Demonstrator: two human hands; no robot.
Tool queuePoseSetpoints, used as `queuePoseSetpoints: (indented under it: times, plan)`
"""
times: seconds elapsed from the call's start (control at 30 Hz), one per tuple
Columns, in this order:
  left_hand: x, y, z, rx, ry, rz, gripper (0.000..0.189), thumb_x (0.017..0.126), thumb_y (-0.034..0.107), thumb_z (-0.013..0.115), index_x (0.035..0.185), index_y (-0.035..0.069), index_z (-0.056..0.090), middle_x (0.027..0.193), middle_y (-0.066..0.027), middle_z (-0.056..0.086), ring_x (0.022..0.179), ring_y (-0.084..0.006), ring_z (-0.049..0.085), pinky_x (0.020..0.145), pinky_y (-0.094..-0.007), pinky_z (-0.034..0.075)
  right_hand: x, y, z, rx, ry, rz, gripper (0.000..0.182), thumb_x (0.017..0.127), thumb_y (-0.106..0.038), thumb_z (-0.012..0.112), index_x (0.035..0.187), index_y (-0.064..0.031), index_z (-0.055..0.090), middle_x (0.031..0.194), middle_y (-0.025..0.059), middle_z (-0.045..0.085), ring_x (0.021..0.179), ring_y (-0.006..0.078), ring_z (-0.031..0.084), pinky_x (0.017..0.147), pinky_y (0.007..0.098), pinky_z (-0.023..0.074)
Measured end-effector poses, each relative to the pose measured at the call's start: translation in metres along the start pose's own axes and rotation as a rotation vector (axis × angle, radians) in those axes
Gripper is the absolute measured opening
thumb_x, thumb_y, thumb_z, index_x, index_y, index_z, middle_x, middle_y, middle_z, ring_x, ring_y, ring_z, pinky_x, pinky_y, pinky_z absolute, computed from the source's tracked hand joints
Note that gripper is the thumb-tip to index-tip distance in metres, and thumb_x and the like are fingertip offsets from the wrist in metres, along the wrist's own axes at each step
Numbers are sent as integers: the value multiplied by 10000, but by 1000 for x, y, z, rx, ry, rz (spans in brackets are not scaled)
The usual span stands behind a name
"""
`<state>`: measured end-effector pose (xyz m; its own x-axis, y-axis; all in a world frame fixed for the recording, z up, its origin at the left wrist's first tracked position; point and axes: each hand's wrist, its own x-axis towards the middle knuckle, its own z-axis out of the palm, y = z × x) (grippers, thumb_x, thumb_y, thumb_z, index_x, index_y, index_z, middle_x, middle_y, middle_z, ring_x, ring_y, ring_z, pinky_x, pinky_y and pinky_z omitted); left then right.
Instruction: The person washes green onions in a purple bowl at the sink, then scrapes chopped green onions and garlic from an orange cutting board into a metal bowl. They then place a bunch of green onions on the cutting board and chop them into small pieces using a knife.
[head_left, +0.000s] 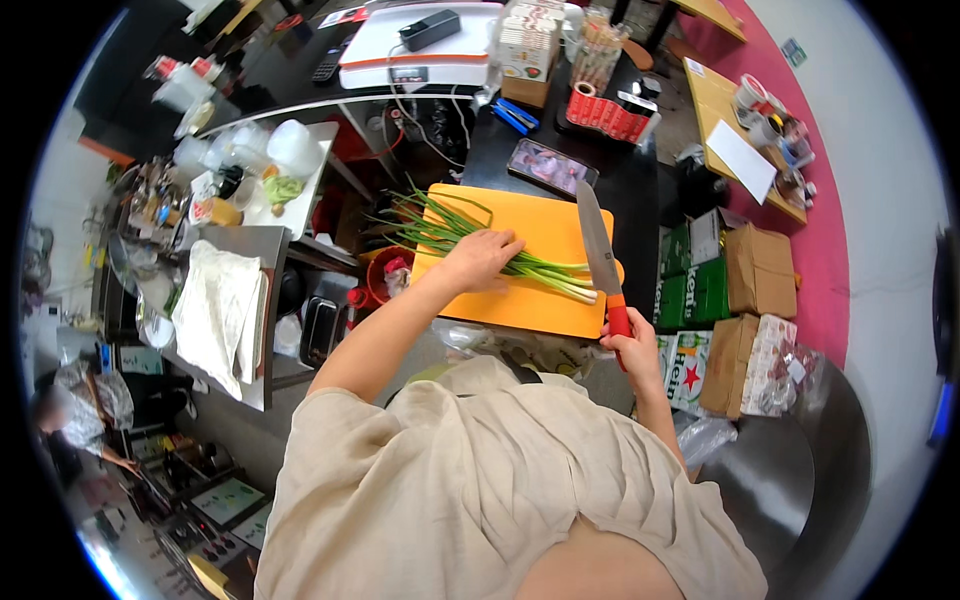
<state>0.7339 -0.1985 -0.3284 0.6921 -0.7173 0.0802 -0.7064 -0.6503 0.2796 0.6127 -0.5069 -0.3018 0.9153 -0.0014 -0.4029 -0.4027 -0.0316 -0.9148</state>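
Observation:
A bunch of scallions lies across a yellow cutting board. Its white ends point right, and the green tops spread past the board's left edge. My left hand grips the bunch from above near its middle, partly covering the stalks. In my right hand is a kitchen knife by its red handle. The broad blade points away from me over the board's right side, beside the white ends. Whether the blade touches the board I cannot tell.
Behind the board lie a smartphone with a lit screen and a blue stapler. A red bin stands left below the board. White cloths cover a left-hand surface. Cartons are stacked right. Another person is at far left.

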Motion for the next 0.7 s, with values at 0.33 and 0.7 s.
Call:
queuePoseSetpoints:
  times: [0.33,0.7]
  plan:
    - [-11,6,32,193,205,-82,385,743,128,634,1114,61,560,961,-88,585,947,-275,584,840,-386,460,20,6,7,-119,-91,42,357,667,63,613,1016,-5,578,818,38,606,719,114,569,643,245,459]
    - [6,-3,89,192,244,-181,97,772,194,596,779,114,651,856,-49,636,882,-232,609,732,-378,510,28,4,42,-101,-111,97,314,650,97,524,942,-16,519,726,74,545,527,158,513,472,268,435]
